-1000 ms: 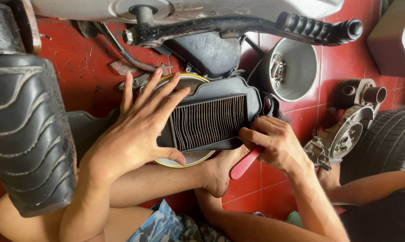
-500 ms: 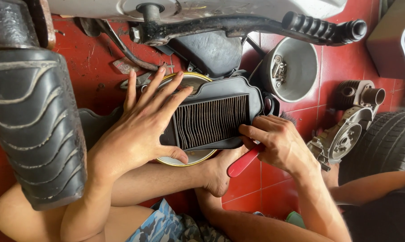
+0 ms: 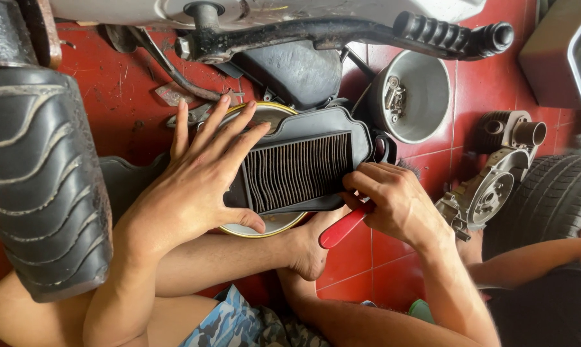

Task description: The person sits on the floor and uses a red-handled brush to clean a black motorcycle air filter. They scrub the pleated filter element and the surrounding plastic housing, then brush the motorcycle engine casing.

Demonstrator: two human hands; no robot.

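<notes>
A dark pleated air filter (image 3: pixel 303 168) in a black frame lies over a yellow-rimmed dish (image 3: pixel 274 225) on the red tiled floor. My left hand (image 3: pixel 203 180) lies flat on the filter's left end, fingers spread, pressing it down. At the filter's lower right edge my right hand (image 3: pixel 393 199) is closed around a tool with a red handle (image 3: pixel 343 226); its working end is hidden behind my fingers. My bare foot (image 3: pixel 306 247) rests just below the dish.
A black tyre (image 3: pixel 43 180) fills the left. A kick-start lever (image 3: pixel 342 32) and dark engine cover (image 3: pixel 297 71) sit above. A grey metal bowl (image 3: pixel 419 96), a metal engine part (image 3: pixel 496 186) and a second tyre (image 3: pixel 554 199) lie on the right.
The view shifted slightly. My right hand has edged a little along the filter's lower right edge with the red-handled tool. My left hand stays pressed on the filter.
</notes>
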